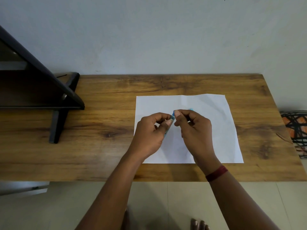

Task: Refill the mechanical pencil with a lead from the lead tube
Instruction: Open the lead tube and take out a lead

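Both hands over paper, mid-table. Left hand and right hand pinch a blue item, pencil or tube unclear. Likely opening it; next needs steady pull.

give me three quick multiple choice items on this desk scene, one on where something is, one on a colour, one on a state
1. Where is the white paper?
A. on the floor
B. flat on the wooden table, under the hands
C. pinned to the wall

2. What colour is the small item pinched between the hands?
A. blue
B. red
C. yellow

3. What are the hands doing?
A. resting flat on the table
B. both closed on the blue item, raised over the paper
C. only one holds it

Answers: 1 B, the sheet lies on the tabletop; 2 A, blue shows between the fingertips; 3 B, left hand and right hand both pinch it.
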